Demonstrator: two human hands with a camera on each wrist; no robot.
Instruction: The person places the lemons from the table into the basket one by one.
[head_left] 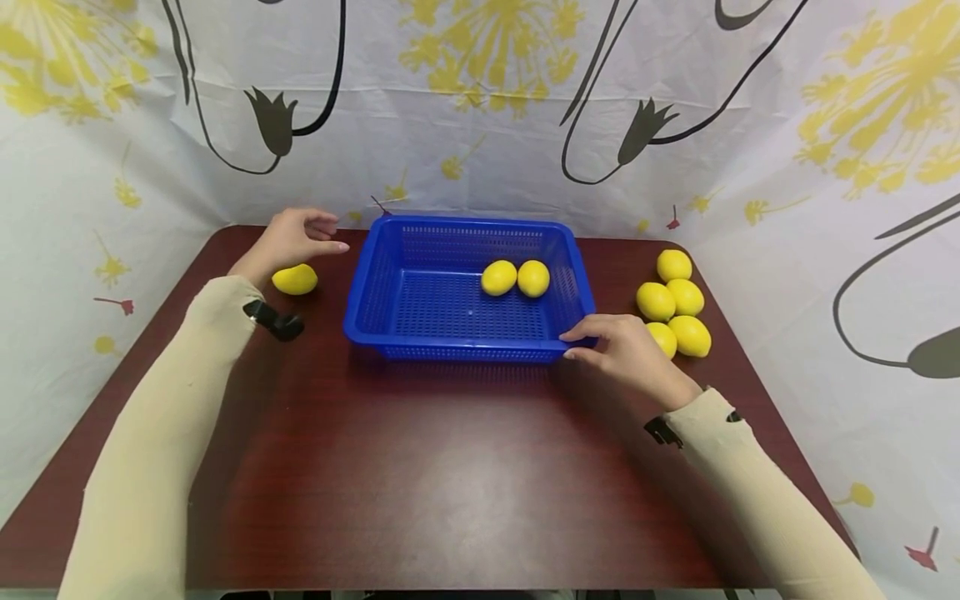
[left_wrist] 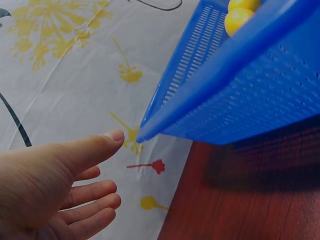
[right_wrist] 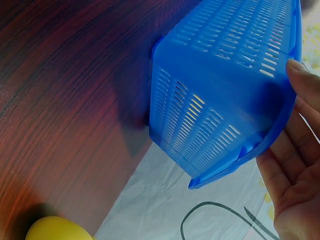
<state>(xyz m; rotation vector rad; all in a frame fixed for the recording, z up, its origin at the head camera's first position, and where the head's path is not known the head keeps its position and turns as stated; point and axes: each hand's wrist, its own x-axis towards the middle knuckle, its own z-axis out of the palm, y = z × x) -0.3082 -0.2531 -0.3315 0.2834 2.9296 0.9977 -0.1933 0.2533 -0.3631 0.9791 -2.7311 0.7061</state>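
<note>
A blue plastic basket (head_left: 470, 350) with slotted walls stands at the back middle of the table, two lemons (head_left: 498, 278) side by side inside it. My right hand (head_left: 626, 354) grips its near right corner; in the right wrist view the thumb lies on the rim (right_wrist: 280, 125) and the other fingers reach behind it. My left hand (head_left: 296, 237) is off the basket's left side, holding nothing, with thumb and fingers apart. In the left wrist view a gap shows between the thumb tip and the basket corner (left_wrist: 145, 135). Below that wrist lies one yellow fruit (head_left: 295, 280).
Several lemons (head_left: 684, 298) lie grouped on the table to the right of the basket, beside my right hand. The dark red wooden table (head_left: 450, 475) meets a white patterned cloth (head_left: 480, 158) along its back and sides.
</note>
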